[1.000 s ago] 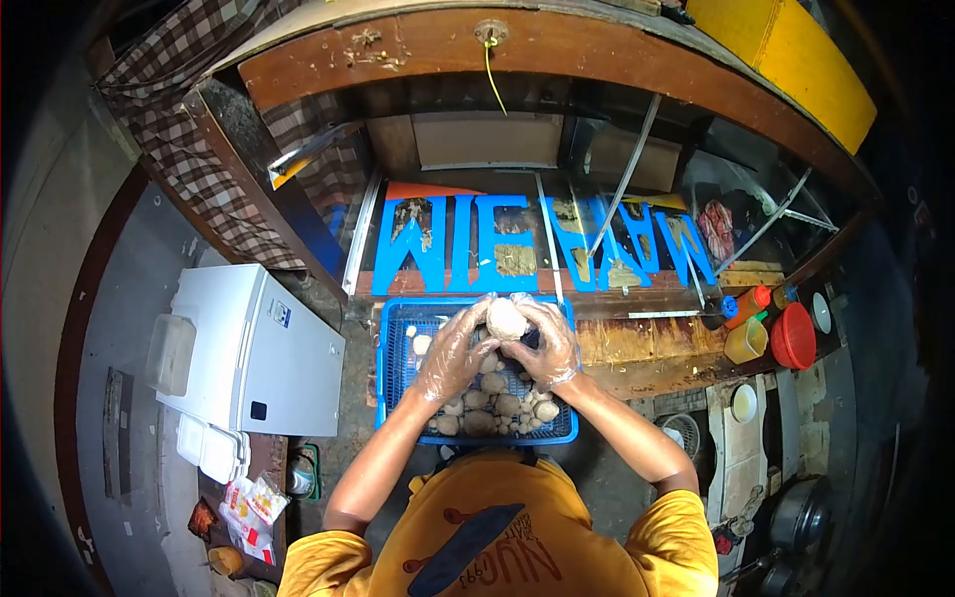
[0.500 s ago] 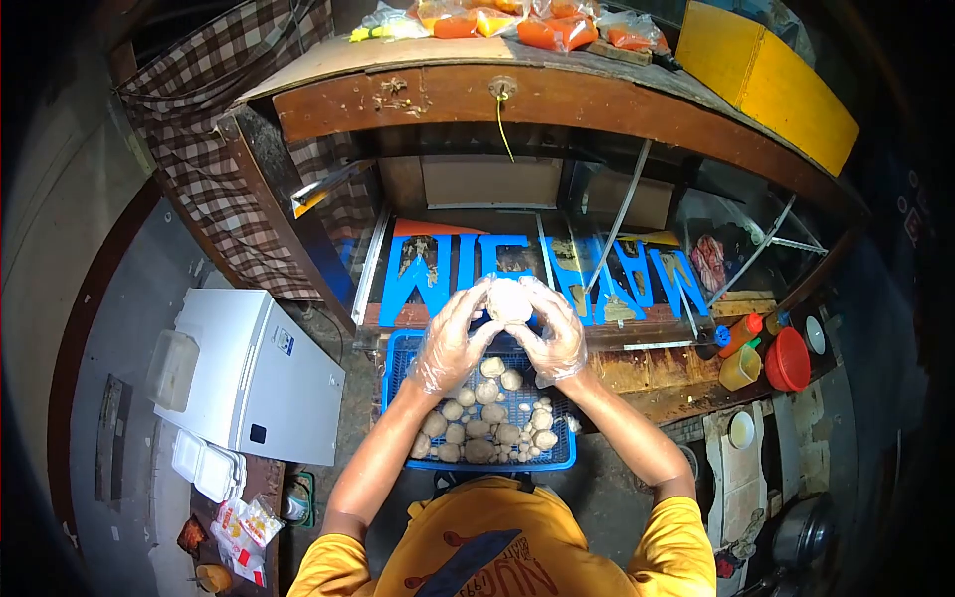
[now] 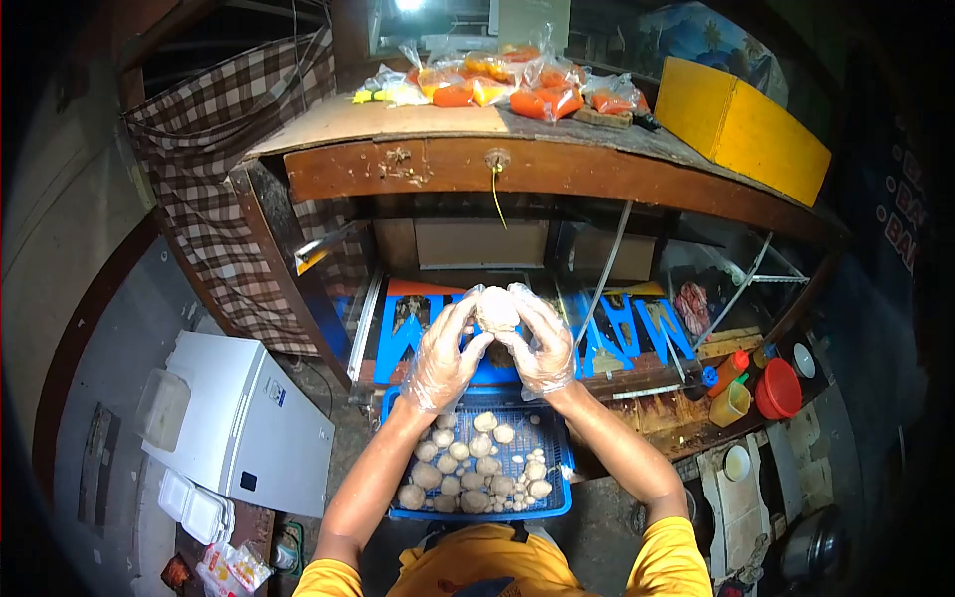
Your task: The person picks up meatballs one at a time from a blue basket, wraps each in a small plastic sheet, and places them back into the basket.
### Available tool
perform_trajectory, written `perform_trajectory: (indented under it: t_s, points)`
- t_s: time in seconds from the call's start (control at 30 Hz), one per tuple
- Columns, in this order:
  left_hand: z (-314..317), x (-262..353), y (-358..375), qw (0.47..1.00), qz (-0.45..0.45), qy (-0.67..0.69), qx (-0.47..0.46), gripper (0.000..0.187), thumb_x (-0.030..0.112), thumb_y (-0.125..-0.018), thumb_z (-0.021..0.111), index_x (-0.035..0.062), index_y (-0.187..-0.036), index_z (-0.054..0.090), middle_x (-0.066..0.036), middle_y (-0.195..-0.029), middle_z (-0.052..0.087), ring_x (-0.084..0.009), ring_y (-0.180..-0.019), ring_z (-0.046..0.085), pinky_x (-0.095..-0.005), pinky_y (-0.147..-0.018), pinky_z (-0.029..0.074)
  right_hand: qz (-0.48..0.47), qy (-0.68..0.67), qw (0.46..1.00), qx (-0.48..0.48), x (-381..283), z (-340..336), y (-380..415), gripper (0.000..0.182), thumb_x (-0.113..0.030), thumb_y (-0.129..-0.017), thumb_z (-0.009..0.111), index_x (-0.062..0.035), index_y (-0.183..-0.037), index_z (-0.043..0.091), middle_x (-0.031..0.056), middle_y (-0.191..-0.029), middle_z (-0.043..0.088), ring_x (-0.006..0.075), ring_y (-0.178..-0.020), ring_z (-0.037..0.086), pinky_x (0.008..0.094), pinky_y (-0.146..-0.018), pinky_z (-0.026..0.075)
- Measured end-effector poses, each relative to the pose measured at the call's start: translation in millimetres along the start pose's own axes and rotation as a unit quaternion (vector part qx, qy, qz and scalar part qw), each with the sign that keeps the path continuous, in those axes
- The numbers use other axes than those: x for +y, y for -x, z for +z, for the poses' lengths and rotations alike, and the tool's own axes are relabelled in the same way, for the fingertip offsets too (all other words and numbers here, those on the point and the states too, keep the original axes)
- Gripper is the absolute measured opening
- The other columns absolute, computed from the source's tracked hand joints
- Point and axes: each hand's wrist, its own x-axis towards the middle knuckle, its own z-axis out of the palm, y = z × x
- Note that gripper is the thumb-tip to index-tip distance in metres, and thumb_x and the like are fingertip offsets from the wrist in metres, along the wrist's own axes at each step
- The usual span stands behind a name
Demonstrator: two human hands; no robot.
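A large pale greyish meatball (image 3: pixel 497 308) is held up between my two hands, above the far edge of a blue plastic basket (image 3: pixel 473 515). My left hand (image 3: pixel 445 353), in a clear plastic glove, grips its left side with the fingers curved round it. Against the right side press the thumb and fingers of my right hand (image 3: pixel 543 348), gloved the same way. Below, several similar meatballs (image 3: pixel 476 465) of different sizes lie loose in the basket.
Ahead stands a wooden stall cabinet (image 3: pixel 398 164) with bagged sauces (image 3: pixel 547 101) and a yellow box (image 3: pixel 741 124) on top. To the left is a white freezer (image 3: pixel 269 428). Sauce bottles (image 3: pixel 731 373) and a red bowl (image 3: pixel 778 388) stand at the right.
The view has tilted upward, so the cabinet and basket sit lower in the picture. Both hands still hold the meatball, which appears slightly left and turned a little.
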Motion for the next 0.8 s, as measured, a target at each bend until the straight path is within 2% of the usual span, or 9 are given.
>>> perform_trajectory:
  t_s: [0.17, 0.2, 0.4, 0.7, 0.8]
  points:
    - [-2, -19, -16, 0.997, 0.062, -0.038, 0.038, 0.056, 0.005, -0.091, 0.078, -0.0014, -0.143, 0.056, -0.022, -0.131, 0.067, -0.0328, -0.110, 0.071, -0.0389, -0.096, 0.059, 0.000, -0.020, 1.000, 0.022, 6, 15, -17, 0.051, -0.008, -0.083, 0.084, 0.0010, -0.131, 0.068, 0.0235, -0.138, 0.067, 0.0401, -0.127, 0.065, 0.0454, -0.109, 0.052]
    - [-2, -22, -20, 0.996, 0.069, -0.045, 0.044, 0.055, 0.004, -0.091, 0.078, -0.0014, -0.141, 0.057, -0.022, -0.133, 0.067, -0.0351, -0.116, 0.070, -0.0403, -0.098, 0.058, 0.002, -0.033, 0.999, 0.030, 8, 18, -21, 0.051, -0.007, -0.083, 0.084, 0.0007, -0.131, 0.068, 0.0234, -0.138, 0.067, 0.0399, -0.127, 0.065, 0.0450, -0.109, 0.052]
    - [-1, -39, -38, 0.993, 0.080, -0.044, 0.078, 0.052, 0.006, -0.092, 0.077, -0.0003, -0.140, 0.058, -0.023, -0.136, 0.066, -0.0378, -0.123, 0.067, -0.0417, -0.104, 0.054, 0.007, -0.060, 0.997, 0.052, 32, 42, -34, 0.053, -0.005, -0.083, 0.084, 0.0000, -0.133, 0.067, 0.0228, -0.139, 0.066, 0.0394, -0.127, 0.065, 0.0445, -0.108, 0.053]
    - [8, -84, -58, 0.988, 0.105, -0.039, 0.105, 0.051, 0.006, -0.092, 0.078, -0.0008, -0.138, 0.058, -0.023, -0.134, 0.066, -0.0380, -0.122, 0.067, -0.0418, -0.104, 0.054, -0.027, -0.055, 0.996, 0.063, 77, 69, -46, 0.055, -0.005, -0.083, 0.084, -0.0012, -0.135, 0.066, 0.0226, -0.140, 0.066, 0.0392, -0.130, 0.064, 0.0448, -0.111, 0.051]
    - [11, -96, -68, 0.986, 0.115, -0.033, 0.115, 0.049, 0.005, -0.091, 0.078, -0.0017, -0.136, 0.059, -0.023, -0.129, 0.067, -0.0384, -0.117, 0.069, -0.0422, -0.101, 0.055, -0.058, -0.034, 0.995, 0.072, 90, 73, -54, 0.055, -0.005, -0.083, 0.084, -0.0015, -0.135, 0.066, 0.0228, -0.135, 0.067, 0.0392, -0.125, 0.066, 0.0449, -0.107, 0.053]
